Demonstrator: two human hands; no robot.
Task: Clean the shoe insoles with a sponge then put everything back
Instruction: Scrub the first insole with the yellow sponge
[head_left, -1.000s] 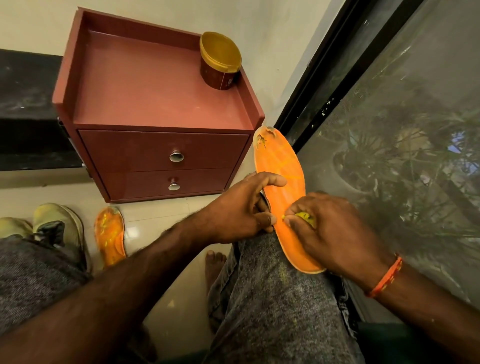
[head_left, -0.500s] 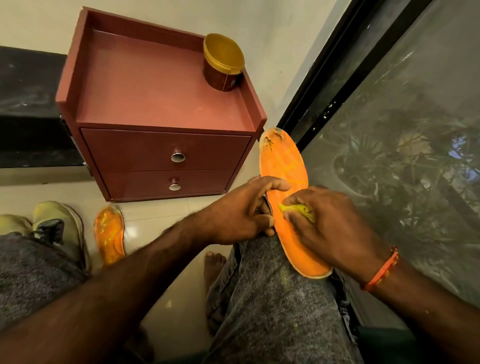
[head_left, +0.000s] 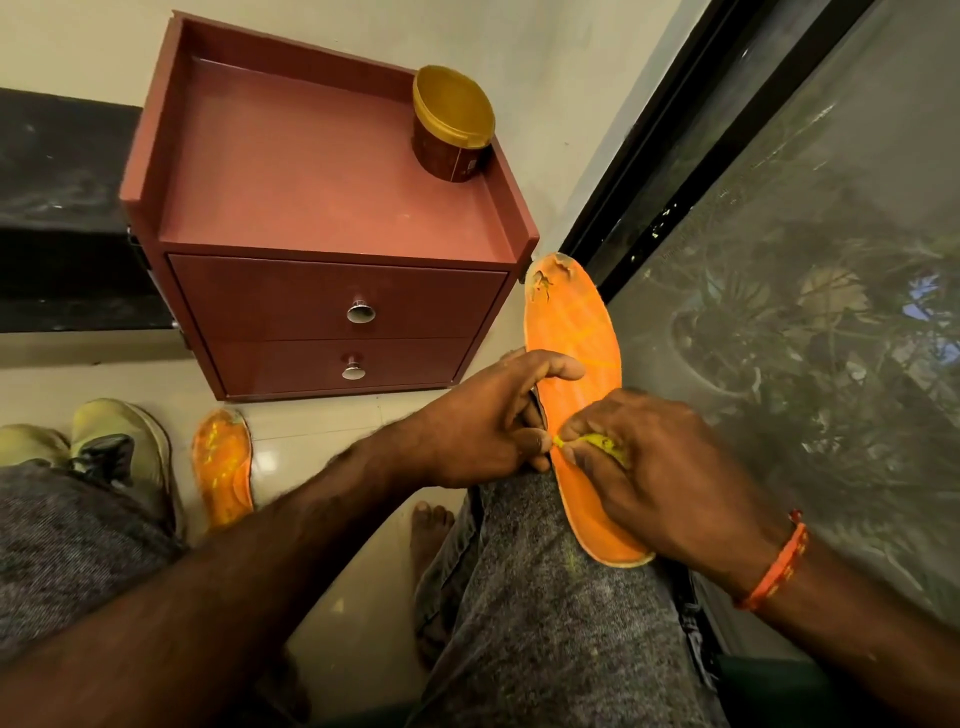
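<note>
While left hand (head_left: 483, 421) pinches the insole (head_left: 571, 332) edge on the knee and right hand (head_left: 660, 467) grips the sponge (head_left: 597, 442), hard scrubbing may slide it off or worsen the torn toe

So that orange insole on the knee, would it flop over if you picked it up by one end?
Probably it would bend some. The insole looks thin and foam-like, with a chewed, torn toe edge, so likely soft and light. Yet its toe end juts past the left hand without drooping, so it seems to hold some shape. The right hand presses a sponge on it.
</note>
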